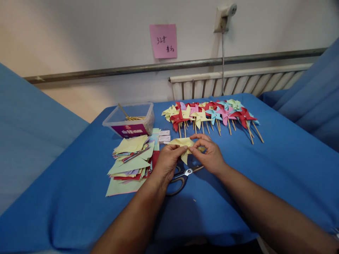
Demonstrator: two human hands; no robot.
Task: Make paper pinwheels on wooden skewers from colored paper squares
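A yellow paper pinwheel (182,141) with folded blades is held between my two hands, above the blue table. My left hand (169,158) pinches it near the centre from the left, thumb on top. From the right, my right hand (209,153) closes thumb and fingertips on the paper close to the same centre. Whether a small pin sits between the right fingertips is hidden. Dark-handled scissors (188,172) lie on the table just below the hands, partly covered by the left hand.
Stacks of coloured paper (129,169) lie to the left, before a clear plastic box (150,120) of wooden sticks. Small white boxes (164,135) sit beside it. Several finished pinwheels (201,116) lie along the back of the blue-covered table (286,169). Blue curtains (29,141) hang at both sides.
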